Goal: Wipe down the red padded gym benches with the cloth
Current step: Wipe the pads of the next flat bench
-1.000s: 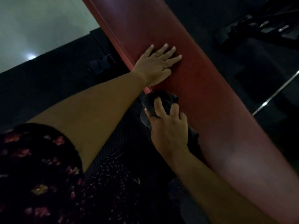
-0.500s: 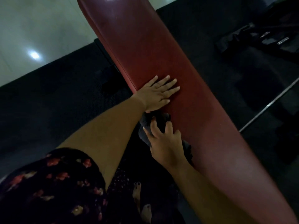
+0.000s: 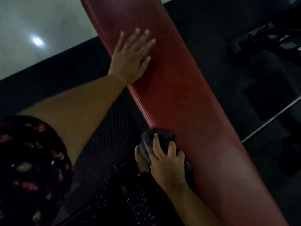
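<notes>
Dark rubber floor mat [image 3: 53, 82] under everything, filling most of the view. Across it, one long red padded bench [image 3: 187, 103], slanting from the top centre down to the bottom right, with a piped seam along its left edge. Pale glossy floor [image 3: 24, 18] in the upper left corner, beyond the mat. Dark floral sleeve [image 3: 24, 160] at the lower left, with a bare forearm reaching from it up to the bench. Black gym equipment [image 3: 260, 41] at the upper right, too dim to make out.

Left hand [image 3: 132, 57] flat on the upper part of the pad near its left edge, palm down, fingers straight and spread, gripping nothing; slightly blurred. Right hand [image 3: 166, 162] lower down at the same edge, fingers curled over a bunched dark grey cloth [image 3: 151, 137] and pressing it against the side of the pad just below the seam. Well apart, the two hands. Cloth touching the bench, with most of its bulk showing above the fingertips.

Bare foot [image 3: 141, 162] on the mat just left of the right hand. Thin metal bar [image 3: 268, 121] on the floor to the right of the bench. Small bright glare [image 3: 37, 41] on the pale floor.
</notes>
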The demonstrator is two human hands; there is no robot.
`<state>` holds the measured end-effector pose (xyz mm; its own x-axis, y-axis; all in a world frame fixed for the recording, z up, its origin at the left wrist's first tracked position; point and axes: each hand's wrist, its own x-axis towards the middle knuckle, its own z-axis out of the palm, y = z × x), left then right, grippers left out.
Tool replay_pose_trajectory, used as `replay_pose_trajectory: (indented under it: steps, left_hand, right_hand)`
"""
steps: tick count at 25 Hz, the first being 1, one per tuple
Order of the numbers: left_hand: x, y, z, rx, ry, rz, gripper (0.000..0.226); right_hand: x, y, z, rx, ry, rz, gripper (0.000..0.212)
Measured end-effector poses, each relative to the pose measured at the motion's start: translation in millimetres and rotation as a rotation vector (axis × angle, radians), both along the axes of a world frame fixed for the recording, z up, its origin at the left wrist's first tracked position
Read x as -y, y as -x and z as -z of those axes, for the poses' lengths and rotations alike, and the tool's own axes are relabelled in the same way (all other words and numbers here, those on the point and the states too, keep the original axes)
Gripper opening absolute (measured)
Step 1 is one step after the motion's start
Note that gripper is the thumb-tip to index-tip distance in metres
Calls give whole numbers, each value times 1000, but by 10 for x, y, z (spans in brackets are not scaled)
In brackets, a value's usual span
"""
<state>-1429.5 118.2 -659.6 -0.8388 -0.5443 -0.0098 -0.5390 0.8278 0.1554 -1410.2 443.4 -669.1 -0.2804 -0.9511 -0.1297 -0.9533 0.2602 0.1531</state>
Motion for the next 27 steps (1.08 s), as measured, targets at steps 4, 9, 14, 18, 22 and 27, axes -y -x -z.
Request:
replay_pose_trajectory:
  steps: [4,9,14,18,22,27]
  left_hand:
    - [365,72,214,42,-25,-131,60]
    - [380,50,240,-21,-46,-135,62]
    - [436,76,175,-21,-46,-125,59]
    - [981,132,-84,-168,182,-58,42]
    - [1467,397,-65,-14,169,-53,57]
    - [1853,537,128,116,50,3,65]
  right_hand:
    - [115,-55,-210,112,-26,96,61]
    - [1204,112,-311,169,-7,53,60]
    - [1197,157,-316,154,-72,28,63]
    - [843,134,-385,202,-132,-16,67]
    - [1803,227,-404,229,-64,51,58]
    - [2258,244,-343,190,-62,57,58]
